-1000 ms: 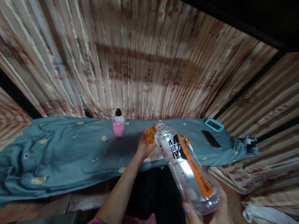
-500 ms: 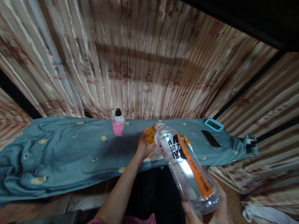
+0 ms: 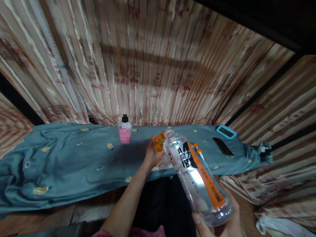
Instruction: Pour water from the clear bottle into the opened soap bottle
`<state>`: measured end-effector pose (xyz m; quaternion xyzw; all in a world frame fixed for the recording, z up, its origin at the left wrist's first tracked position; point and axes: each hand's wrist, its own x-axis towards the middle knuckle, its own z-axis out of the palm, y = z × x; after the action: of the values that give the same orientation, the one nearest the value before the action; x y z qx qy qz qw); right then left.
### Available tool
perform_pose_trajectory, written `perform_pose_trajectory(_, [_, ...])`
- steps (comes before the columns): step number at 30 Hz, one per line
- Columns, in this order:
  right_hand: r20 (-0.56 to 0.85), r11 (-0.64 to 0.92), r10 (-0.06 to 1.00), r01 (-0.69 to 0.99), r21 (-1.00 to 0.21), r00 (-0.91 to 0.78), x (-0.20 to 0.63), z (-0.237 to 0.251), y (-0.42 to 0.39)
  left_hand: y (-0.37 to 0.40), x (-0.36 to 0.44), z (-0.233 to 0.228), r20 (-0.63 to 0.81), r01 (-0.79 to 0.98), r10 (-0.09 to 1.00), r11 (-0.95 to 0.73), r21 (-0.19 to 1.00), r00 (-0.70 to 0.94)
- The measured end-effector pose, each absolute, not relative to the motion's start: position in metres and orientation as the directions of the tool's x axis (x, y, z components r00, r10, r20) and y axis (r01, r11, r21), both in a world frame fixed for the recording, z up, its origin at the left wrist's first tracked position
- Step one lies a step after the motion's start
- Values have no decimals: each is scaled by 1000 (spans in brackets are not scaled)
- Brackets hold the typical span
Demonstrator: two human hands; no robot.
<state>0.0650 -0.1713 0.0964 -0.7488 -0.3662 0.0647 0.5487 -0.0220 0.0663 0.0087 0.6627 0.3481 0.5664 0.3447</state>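
My right hand (image 3: 224, 226) is wrapped round the base of a large clear plastic drink bottle (image 3: 193, 176) with an orange and black label. The bottle is uncapped and tilted, its neck pointing up and to the left. At its mouth is a small translucent orange container (image 3: 160, 142), gripped by my left hand (image 3: 152, 153). Whether the bottle's mouth touches the container's rim, I cannot tell. Below them, a white lace-edged piece (image 3: 163, 165) lies on the blue-green cloth (image 3: 79, 159), partly hidden. Something white with orange parts (image 3: 198, 151) shows behind the bottle.
A clear bottle with a pink label and black cap (image 3: 125, 130) stands at the back, left of my hands. To the right lie a dark phone (image 3: 222, 146) and a blue-framed digital clock (image 3: 226, 132). Patterned curtains (image 3: 145, 63) hang behind and at both sides.
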Motion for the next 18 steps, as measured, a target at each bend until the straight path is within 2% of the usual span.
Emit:
perform_pose_trajectory(11, [311, -148, 619, 496, -855, 721, 68, 94, -172, 65, -22, 12, 495, 69, 860, -505, 860, 123])
perform_pose_trajectory(18, [255, -162, 614, 436, -885, 747, 67, 97, -172, 64, -21, 14, 450, 46, 886, -457, 888, 117])
